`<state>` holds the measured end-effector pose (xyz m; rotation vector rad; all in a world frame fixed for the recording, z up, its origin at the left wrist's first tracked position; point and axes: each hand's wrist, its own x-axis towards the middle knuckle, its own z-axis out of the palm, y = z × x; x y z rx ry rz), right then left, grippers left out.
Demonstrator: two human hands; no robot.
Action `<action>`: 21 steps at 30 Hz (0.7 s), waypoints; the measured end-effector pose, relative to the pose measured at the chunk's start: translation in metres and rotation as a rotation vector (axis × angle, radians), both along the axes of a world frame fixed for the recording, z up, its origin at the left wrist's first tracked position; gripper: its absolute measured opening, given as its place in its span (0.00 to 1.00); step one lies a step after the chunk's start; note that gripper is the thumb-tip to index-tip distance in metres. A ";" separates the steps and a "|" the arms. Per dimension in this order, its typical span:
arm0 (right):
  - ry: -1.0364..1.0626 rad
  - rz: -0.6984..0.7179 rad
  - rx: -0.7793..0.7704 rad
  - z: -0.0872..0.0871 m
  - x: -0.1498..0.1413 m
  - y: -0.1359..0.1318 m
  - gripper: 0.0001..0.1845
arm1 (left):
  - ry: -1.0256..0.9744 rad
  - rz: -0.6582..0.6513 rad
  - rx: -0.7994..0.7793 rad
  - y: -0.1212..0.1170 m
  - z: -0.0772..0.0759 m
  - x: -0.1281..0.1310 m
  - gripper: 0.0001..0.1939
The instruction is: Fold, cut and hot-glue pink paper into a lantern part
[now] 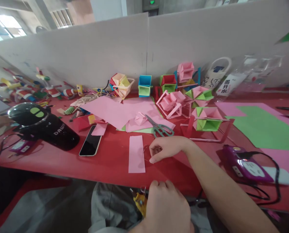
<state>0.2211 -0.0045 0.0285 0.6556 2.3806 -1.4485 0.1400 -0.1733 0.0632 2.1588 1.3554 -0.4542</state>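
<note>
My right hand point(167, 148) rests on the red table point(110, 161), fingers curled into a pinch beside the right edge of a pink paper strip point(136, 154). What the fingertips pinch is too small to make out. My left hand point(167, 207) is lower, at the table's front edge above my lap, its fingers curled under and seen from the back. A small yellow object point(141, 201) shows just left of it; whether the hand holds it is hidden. Scissors with grey-green handles point(160, 127) lie on pink sheets point(120, 111) just beyond my right hand.
A phone point(90, 144) and a black hot-air device point(44, 126) lie left. Folded paper boxes and frames point(180, 100) crowd the back centre before a cardboard wall. A purple device with cable point(246, 163) sits right, near green and pink sheets point(263, 127).
</note>
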 end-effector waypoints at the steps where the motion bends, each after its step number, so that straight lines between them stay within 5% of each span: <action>1: 0.009 -0.015 0.006 0.003 0.001 0.001 0.25 | -0.025 -0.015 0.062 0.003 -0.001 -0.003 0.16; 5: 0.120 -0.164 0.126 0.023 0.012 0.002 0.24 | -0.096 -0.004 0.353 0.022 -0.010 -0.018 0.15; 13: 0.033 -0.291 0.396 0.071 0.041 -0.016 0.15 | -0.110 -0.109 0.352 0.071 -0.007 -0.025 0.17; 17: -0.081 -0.305 0.464 0.071 0.051 -0.031 0.11 | -0.141 -0.159 0.388 0.084 -0.006 -0.026 0.17; 21: -0.075 -0.355 0.546 0.051 0.064 -0.055 0.14 | -0.210 -0.127 0.470 0.086 -0.011 -0.036 0.13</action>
